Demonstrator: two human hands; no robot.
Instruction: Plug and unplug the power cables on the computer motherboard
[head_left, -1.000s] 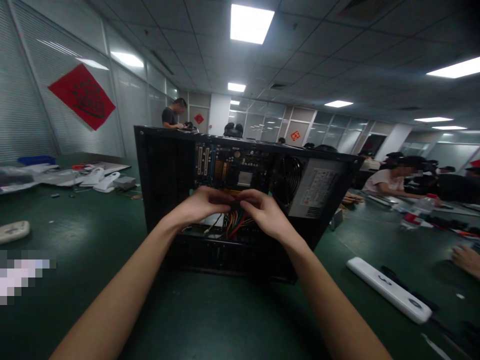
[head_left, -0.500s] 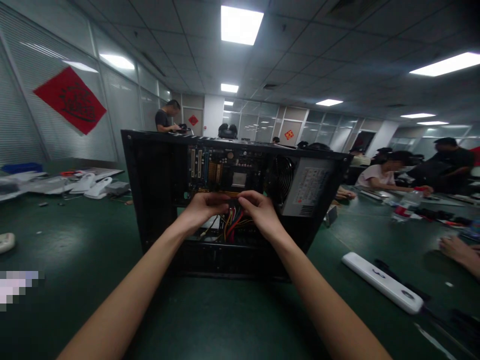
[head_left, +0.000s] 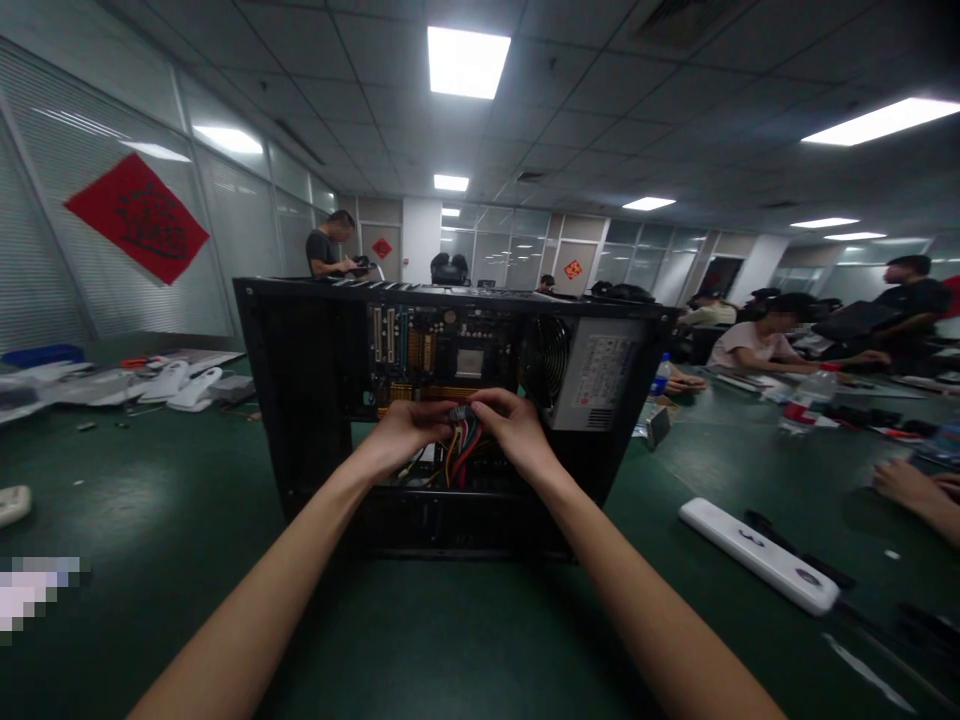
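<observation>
An open black computer case (head_left: pixel 307 370) stands on the green table (head_left: pixel 150 520), its motherboard (head_left: pixel 439 350) and power supply (head_left: pixel 592 375) facing me. Both my hands reach inside it. My left hand (head_left: pixel 401 432) and my right hand (head_left: pixel 510 430) are closed from either side on a power connector (head_left: pixel 459 412) with a bundle of red, yellow and orange wires (head_left: pixel 461 450) hanging below it. The connector sits just under the motherboard's lower edge.
A white power strip (head_left: pixel 757 555) lies on the table to the right, with another person's hand (head_left: pixel 911 485) beyond it. White devices and papers (head_left: pixel 180 385) are piled at the left. Several people sit or stand at the back and right.
My view has drifted slightly, so the case sits a little lower and further left. Both hands stay pinched on the connector, which now shows more clearly between the fingers.
</observation>
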